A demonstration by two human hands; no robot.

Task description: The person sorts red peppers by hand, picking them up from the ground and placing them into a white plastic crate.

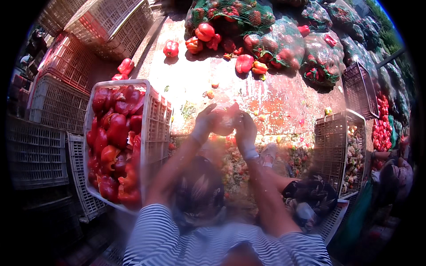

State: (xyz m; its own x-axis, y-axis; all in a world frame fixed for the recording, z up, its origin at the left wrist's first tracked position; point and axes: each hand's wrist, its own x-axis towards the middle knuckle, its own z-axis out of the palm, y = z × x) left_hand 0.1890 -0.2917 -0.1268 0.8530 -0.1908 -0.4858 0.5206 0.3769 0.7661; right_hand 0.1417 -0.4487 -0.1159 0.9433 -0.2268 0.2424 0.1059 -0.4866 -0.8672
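A red bell pepper (pixel 224 121), washed out by glare, is between my two hands above the sunlit work surface. My left hand (pixel 204 123) closes on its left side. My right hand (pixel 245 134) grips the opposite side, with what looks like a pale glove cuff at the wrist. Glare and blur hide the exact fingertips. To the left of my forearm stands a white plastic crate (pixel 148 128) heaped with red peppers (pixel 117 128), some cut open. Scattered seeds and small pepper scraps (pixel 210 94) lie on the surface beyond my hands.
Loose whole peppers (pixel 205 32) lie at the far side beside green mesh sacks (pixel 277 42) full of peppers. On the right, a crate (pixel 330 144) holds pale cores and trimmings. Stacked crates (pixel 37 150) line the left. Another person (pixel 395 177) is at the far right.
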